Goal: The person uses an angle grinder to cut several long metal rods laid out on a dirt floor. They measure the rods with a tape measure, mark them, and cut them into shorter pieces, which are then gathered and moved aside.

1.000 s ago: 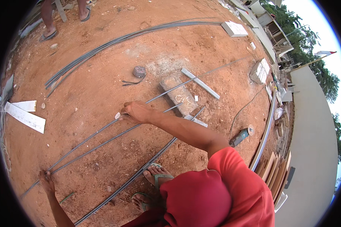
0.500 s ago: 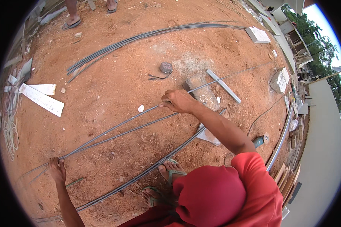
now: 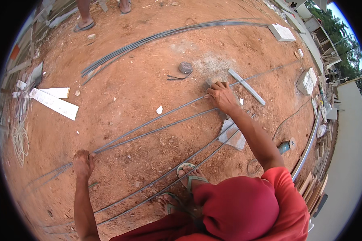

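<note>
The left hand (image 3: 83, 162) was clenched around the near-left end of a pair of long steel bars (image 3: 149, 128) lying on the red dirt. The right hand (image 3: 221, 96) pressed down on the same bars farther right — fingers curled over them, beside a grey block (image 3: 214, 80) and a flat metal strip (image 3: 246, 86).

White planks (image 3: 54, 101), angle grinder (image 3: 286, 146)

left hand (image 3: 83, 162): gripping the steel rods (image 3: 149, 127) on red dirt
right hand (image 3: 221, 95): pressing on the rods farther along
</note>
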Action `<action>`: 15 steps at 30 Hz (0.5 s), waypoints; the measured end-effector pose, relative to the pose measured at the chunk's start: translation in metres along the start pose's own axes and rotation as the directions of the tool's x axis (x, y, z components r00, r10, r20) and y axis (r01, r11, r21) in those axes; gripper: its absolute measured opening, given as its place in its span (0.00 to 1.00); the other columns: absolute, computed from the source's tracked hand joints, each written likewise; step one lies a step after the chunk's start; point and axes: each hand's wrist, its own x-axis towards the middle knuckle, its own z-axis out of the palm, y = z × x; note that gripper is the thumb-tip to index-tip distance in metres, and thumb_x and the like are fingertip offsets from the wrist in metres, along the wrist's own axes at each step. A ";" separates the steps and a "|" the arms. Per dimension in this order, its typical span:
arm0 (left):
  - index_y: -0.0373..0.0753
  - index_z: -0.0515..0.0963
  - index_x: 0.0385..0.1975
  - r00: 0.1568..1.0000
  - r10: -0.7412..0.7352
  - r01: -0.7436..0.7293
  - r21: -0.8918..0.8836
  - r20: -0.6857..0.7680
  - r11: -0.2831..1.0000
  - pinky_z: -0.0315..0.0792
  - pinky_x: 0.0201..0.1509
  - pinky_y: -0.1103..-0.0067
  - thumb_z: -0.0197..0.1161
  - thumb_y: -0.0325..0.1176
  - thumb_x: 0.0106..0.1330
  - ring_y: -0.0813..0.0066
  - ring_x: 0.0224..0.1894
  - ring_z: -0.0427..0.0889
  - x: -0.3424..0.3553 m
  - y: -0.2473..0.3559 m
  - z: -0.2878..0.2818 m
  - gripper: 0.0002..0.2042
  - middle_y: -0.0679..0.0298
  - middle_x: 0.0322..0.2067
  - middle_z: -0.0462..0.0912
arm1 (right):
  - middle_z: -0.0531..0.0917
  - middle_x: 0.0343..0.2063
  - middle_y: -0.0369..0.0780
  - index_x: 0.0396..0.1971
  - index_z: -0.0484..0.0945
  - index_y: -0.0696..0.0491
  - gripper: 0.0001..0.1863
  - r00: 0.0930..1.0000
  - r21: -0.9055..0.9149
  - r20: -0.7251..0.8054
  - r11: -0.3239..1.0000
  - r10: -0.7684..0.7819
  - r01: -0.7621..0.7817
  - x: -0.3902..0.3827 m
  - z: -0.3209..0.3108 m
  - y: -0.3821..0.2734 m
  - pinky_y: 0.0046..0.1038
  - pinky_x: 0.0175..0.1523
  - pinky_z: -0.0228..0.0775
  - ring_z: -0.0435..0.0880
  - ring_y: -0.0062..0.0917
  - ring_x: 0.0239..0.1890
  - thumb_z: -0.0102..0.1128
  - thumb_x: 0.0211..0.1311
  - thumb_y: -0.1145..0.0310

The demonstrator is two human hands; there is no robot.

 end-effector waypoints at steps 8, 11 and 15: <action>0.32 0.74 0.26 0.996 0.057 -0.058 -0.012 -0.064 0.998 0.73 0.45 0.57 0.67 0.31 0.62 0.43 0.39 0.79 0.004 -0.012 0.005 0.10 0.48 0.29 0.78 | 0.77 0.44 0.41 0.54 0.77 0.50 0.22 0.858 0.394 0.299 0.873 -0.418 0.287 -0.143 0.010 -0.099 0.40 0.58 0.64 0.77 0.34 0.54 0.66 0.66 0.54; 0.32 0.72 0.27 0.998 0.035 -0.039 -0.081 -0.052 0.996 0.72 0.43 0.56 0.66 0.32 0.64 0.41 0.38 0.78 0.005 -0.019 0.017 0.12 0.46 0.28 0.76 | 0.77 0.43 0.41 0.53 0.78 0.49 0.19 0.861 0.422 0.284 0.862 -0.422 0.283 -0.193 0.043 -0.109 0.40 0.58 0.64 0.78 0.33 0.53 0.63 0.69 0.54; 0.31 0.71 0.27 0.998 -0.060 0.063 -0.204 0.019 0.977 0.71 0.38 0.56 0.66 0.34 0.67 0.39 0.34 0.77 -0.001 -0.027 0.012 0.14 0.45 0.28 0.75 | 0.79 0.41 0.37 0.47 0.79 0.48 0.13 0.860 0.363 0.304 0.885 -0.409 0.293 -0.185 0.039 -0.103 0.39 0.56 0.64 0.79 0.30 0.50 0.59 0.71 0.56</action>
